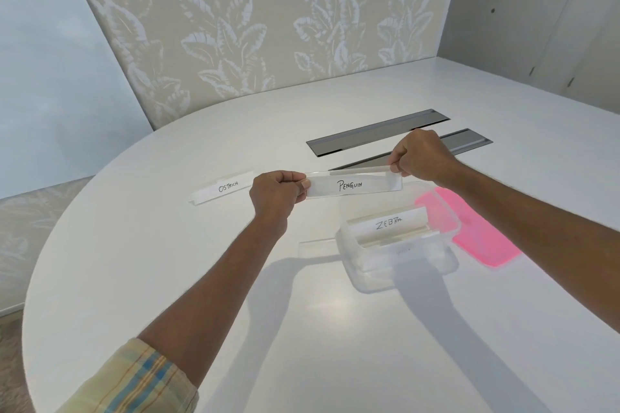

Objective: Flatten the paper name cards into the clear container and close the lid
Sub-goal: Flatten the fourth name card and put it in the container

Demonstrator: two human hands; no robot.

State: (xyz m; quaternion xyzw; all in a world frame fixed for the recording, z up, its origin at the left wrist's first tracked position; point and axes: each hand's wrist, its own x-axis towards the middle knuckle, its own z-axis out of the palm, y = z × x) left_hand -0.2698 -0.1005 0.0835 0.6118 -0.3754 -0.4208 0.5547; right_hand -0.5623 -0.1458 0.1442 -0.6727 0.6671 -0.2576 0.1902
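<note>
Above the desk [167, 278], I hold the Penguin card [352, 185] level between both hands: my left hand [275, 193] pinches its 9 o'clock end, fingers [303, 185] closed on it, and my right hand [419, 154] grips its 3 o'clock end the same way. Below it, toward 5 o'clock, the clear container [399, 258] sits open with the Zebra card [389, 223] inside. The pink lid [479, 238] lies at the container's 3 o'clock. The Ostrich card [224, 189] stands at 9 o'clock of my left hand.
</note>
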